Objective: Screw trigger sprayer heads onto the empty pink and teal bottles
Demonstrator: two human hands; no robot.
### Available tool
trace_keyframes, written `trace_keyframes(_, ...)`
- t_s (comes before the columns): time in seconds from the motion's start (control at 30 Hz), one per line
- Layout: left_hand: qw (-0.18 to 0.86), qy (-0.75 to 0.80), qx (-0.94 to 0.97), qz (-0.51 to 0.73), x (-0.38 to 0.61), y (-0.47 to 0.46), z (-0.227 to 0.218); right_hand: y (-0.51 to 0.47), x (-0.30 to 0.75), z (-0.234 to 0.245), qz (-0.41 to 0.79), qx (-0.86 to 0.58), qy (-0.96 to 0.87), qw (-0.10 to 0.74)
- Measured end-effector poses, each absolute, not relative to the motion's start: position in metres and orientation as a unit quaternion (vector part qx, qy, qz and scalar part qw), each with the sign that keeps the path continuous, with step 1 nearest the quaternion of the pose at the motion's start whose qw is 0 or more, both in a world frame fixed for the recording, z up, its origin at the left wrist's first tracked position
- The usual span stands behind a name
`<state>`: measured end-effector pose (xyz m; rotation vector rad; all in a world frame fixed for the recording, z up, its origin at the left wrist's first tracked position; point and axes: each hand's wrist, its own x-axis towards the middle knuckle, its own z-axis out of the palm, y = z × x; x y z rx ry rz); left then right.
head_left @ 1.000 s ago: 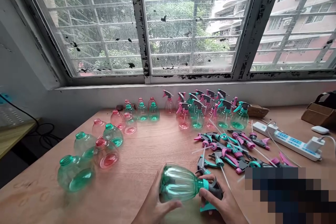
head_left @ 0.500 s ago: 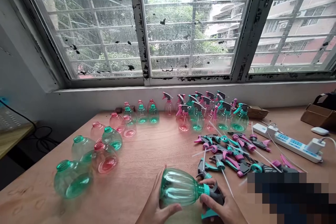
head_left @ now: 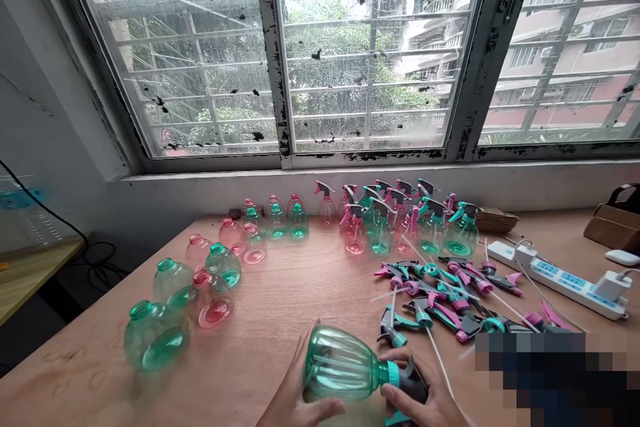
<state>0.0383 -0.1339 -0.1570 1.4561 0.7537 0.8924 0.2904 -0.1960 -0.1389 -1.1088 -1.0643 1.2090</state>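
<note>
A clear green spray bottle (head_left: 343, 363) lies sideways between my hands, its base to the left and its neck to the right. My left hand (head_left: 305, 390) wraps around the base end. At the neck, my right hand (head_left: 417, 383) grips the black and teal spray head (head_left: 411, 380), with fingers around the collar. The head sits on the bottle's neck; whether it is fully tight I cannot tell. Just beyond my right hand lies a pile of loose pink, teal and black spray heads (head_left: 450, 293) with thin white tubes.
Several open green and pink bottles (head_left: 157, 340) stand on the left of the wooden table (head_left: 300, 280). Bottles with spray heads (head_left: 383, 230) are grouped at the back. A white power strip (head_left: 560, 277), a cardboard box (head_left: 615, 223) and a white mouse-like object (head_left: 623, 257) are on the right.
The camera view has shifted slightly, so the table things appear a little further right. Both hands keep hold of the bottle and its spray head in nearly the same pose.
</note>
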Motion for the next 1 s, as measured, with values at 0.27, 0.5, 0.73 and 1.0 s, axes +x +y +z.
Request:
trace_keyframes(0.27, 0.576, 0.375, 0.606, 0.4, 0.042, -0.151, -0.144, -0.195, 0.294, -0.146, 0.521, -0.468, -0.472, 0.535)
trace_keyframes(0.5, 0.709, 0.299, 0.497, 0.402, 0.054, -0.152, -0.111, -0.193, 0.296, -0.15, 0.533, -0.461, -0.447, 0.551)
trace_keyframes(0.73, 0.709, 0.269, 0.523, 0.388, 0.049, -0.15, -0.119, -0.191, 0.296, -0.145, 0.54, -0.47, -0.425, 0.554)
trace_keyframes(1.0, 0.699, 0.301, 0.527, 0.377, 0.042, -0.147, -0.127, -0.193, 0.297, -0.143, 0.548, -0.47, -0.427, 0.545)
